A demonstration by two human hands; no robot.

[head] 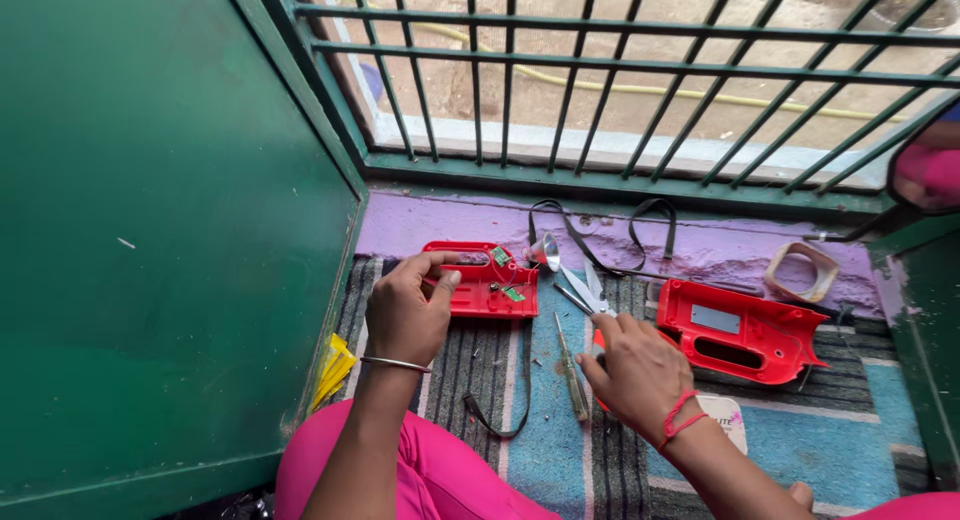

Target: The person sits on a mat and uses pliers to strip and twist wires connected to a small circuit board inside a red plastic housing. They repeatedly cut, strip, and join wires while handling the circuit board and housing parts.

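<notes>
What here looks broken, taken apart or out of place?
A red plastic casing lies split in two: one half with bare circuit boards under the left hand, the other half lying apart beside the right hand. Small debris dots the striped mat.

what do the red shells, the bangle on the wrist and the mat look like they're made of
Red shells: probably moulded plastic, smooth with a slight sheen, showing ribs and cut-outs. Bangle on the left hand wrist: likely metal, thin and silvery with a bright glint. Mat: seemingly woven fabric, matt, striped blue and grey with visible weave.
</notes>
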